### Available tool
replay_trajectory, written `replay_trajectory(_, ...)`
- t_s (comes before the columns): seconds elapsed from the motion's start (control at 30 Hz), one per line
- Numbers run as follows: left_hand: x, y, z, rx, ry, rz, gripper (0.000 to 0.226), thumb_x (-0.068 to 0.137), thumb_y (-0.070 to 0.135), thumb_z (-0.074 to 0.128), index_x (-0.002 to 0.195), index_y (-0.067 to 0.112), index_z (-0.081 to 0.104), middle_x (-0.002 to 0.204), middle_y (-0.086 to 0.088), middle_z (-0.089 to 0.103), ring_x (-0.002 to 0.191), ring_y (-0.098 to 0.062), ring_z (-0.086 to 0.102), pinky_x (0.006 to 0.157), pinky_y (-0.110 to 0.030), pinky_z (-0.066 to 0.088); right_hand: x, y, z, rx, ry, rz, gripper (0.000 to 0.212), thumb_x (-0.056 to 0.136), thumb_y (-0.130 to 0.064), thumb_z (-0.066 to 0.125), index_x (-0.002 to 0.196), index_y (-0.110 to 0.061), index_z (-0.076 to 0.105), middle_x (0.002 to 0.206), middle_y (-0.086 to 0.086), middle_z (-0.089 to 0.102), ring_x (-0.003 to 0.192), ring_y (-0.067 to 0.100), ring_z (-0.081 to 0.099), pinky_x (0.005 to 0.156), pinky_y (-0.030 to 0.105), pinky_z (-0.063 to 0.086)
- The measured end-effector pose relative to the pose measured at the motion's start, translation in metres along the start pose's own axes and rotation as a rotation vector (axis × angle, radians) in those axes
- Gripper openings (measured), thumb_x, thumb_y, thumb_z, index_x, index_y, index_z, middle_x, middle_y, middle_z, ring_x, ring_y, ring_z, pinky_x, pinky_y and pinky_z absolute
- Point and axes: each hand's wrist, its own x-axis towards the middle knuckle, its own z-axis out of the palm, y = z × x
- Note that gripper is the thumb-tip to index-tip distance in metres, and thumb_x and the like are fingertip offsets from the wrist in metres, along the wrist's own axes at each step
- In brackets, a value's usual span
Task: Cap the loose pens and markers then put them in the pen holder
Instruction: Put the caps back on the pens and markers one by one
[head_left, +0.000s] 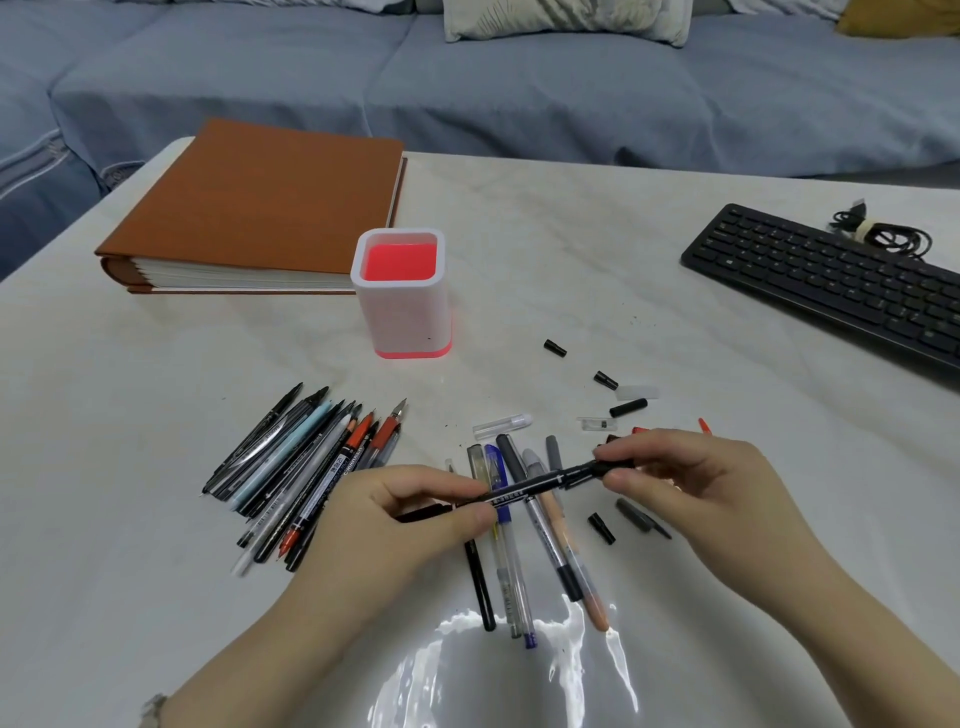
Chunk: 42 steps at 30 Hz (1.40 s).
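A black marker (540, 486) is held level above the table between both hands. My left hand (400, 519) pinches its left part, and my right hand (696, 483) grips a black cap at its right end. Under them lies a small group of pens (519, 566), side by side. A bigger pile of uncapped pens (306, 473) fans out to the left. Loose black caps (555, 347) and clear caps (502, 423) are scattered to the right. The white pen holder (402, 306) with a red inside stands upright behind the pens, with nothing in it.
A thick brown album (260, 208) lies at the back left, just behind the holder. A black keyboard (826, 280) with a coiled cable (878, 234) sits at the right. A blue sofa (467, 83) runs beyond the table's far edge.
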Motion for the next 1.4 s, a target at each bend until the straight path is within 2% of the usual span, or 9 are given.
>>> replay_trajectory(0.2, -0.003, 0.001, 0.0, 0.076, -0.021, 0.107, 0.017, 0.045, 0.031, 0.073, 0.061, 0.031, 0.074, 0.069, 0.006, 0.073, 0.063, -0.008, 0.065, 0.062, -0.015, 0.049, -0.005, -0.006, 0.004, -0.064, -0.035, -0.049, 0.038, 0.073, -0.007, 0.071, 0.066, -0.044, 0.071, 0.064, -0.017, 0.069, 0.057, 0.0, 0.058, 0.062, 0.007, 0.042)
replay_trajectory(0.37, -0.001, -0.004, 0.0, 0.162, -0.017, 0.257, 0.021, 0.048, 0.026, 0.087, 0.062, 0.033, 0.073, 0.066, 0.008, 0.068, 0.058, 0.0, 0.06, 0.057, -0.006, 0.041, -0.009, -0.004, 0.004, -0.064, -0.061, -0.034, 0.042, 0.074, -0.005, 0.069, 0.068, -0.047, 0.07, 0.068, -0.013, 0.072, 0.064, 0.009, 0.063, 0.062, 0.009, 0.046)
replay_trajectory(0.57, 0.0, -0.012, -0.001, 0.28, -0.039, 0.463, 0.016, 0.061, 0.032, 0.07, 0.076, 0.031, 0.072, 0.072, 0.009, 0.064, 0.058, -0.006, 0.059, 0.053, -0.007, 0.04, -0.013, 0.001, 0.007, 0.017, -0.098, -0.041, 0.046, 0.073, -0.001, 0.071, 0.061, -0.046, 0.07, 0.056, -0.019, 0.068, 0.063, 0.0, 0.066, 0.063, 0.005, 0.046)
replay_trajectory(0.73, -0.001, -0.014, 0.006, 0.086, -0.005, 0.161, 0.019, 0.068, 0.003, 0.075, 0.059, 0.02, 0.074, 0.055, 0.005, 0.068, 0.048, 0.001, 0.056, 0.052, -0.006, 0.041, -0.007, -0.003, 0.0, -0.17, -0.13, -0.101, 0.029, 0.077, -0.014, 0.071, 0.067, -0.042, 0.07, 0.067, -0.022, 0.068, 0.067, 0.0, 0.062, 0.067, 0.008, 0.045)
replay_trajectory(0.87, 0.004, -0.013, 0.001, 0.14, 0.019, 0.112, 0.028, 0.081, 0.01, 0.062, 0.055, 0.016, 0.07, 0.047, 0.007, 0.063, 0.038, 0.001, 0.043, 0.043, -0.007, 0.034, 0.006, 0.006, -0.019, -0.393, -0.04, -0.134, 0.01, 0.077, -0.019, 0.07, 0.079, -0.029, 0.071, 0.075, -0.02, 0.067, 0.077, -0.01, 0.055, 0.072, 0.001, 0.037)
replay_trajectory(1.03, 0.009, -0.027, -0.005, 0.158, 0.115, 0.04, 0.021, 0.075, 0.007, 0.07, 0.068, 0.026, 0.07, 0.069, 0.011, 0.072, 0.058, 0.003, 0.061, 0.063, -0.017, 0.048, 0.013, 0.045, -0.015, -0.683, -0.038, 0.014, 0.017, 0.083, -0.012, 0.061, 0.096, -0.019, 0.069, 0.086, -0.01, 0.061, 0.092, 0.009, 0.053, 0.083, 0.021, 0.039)
replay_trajectory(1.2, 0.007, -0.034, -0.006, 0.182, 0.132, -0.003, 0.024, 0.074, 0.006, 0.071, 0.066, 0.029, 0.069, 0.067, 0.013, 0.071, 0.06, 0.0, 0.062, 0.066, -0.021, 0.045, 0.007, 0.062, 0.004, -0.7, 0.02, -0.033, 0.018, 0.082, -0.014, 0.063, 0.099, -0.015, 0.069, 0.1, -0.002, 0.065, 0.102, 0.016, 0.051, 0.083, 0.015, 0.027)
replay_trajectory(1.3, 0.006, -0.033, -0.006, 0.18, 0.13, -0.006, 0.024, 0.074, 0.007, 0.071, 0.066, 0.029, 0.069, 0.068, 0.013, 0.071, 0.062, -0.001, 0.063, 0.066, -0.022, 0.046, 0.001, 0.061, 0.014, -0.805, 0.0, -0.077, 0.019, 0.075, -0.028, 0.069, 0.088, -0.013, 0.072, 0.089, 0.002, 0.063, 0.09, 0.022, 0.056, 0.078, 0.026, 0.038)
replay_trajectory(1.4, 0.007, -0.034, -0.004, 0.176, 0.124, -0.011, 0.022, 0.073, 0.009, 0.072, 0.066, 0.03, 0.07, 0.071, 0.011, 0.071, 0.064, -0.003, 0.063, 0.068, -0.021, 0.046, -0.003, 0.059, 0.023, -0.835, -0.094, -0.016, 0.023, 0.08, -0.032, 0.065, 0.094, -0.015, 0.07, 0.095, 0.001, 0.059, 0.098, 0.02, 0.051, 0.083, 0.028, 0.038)
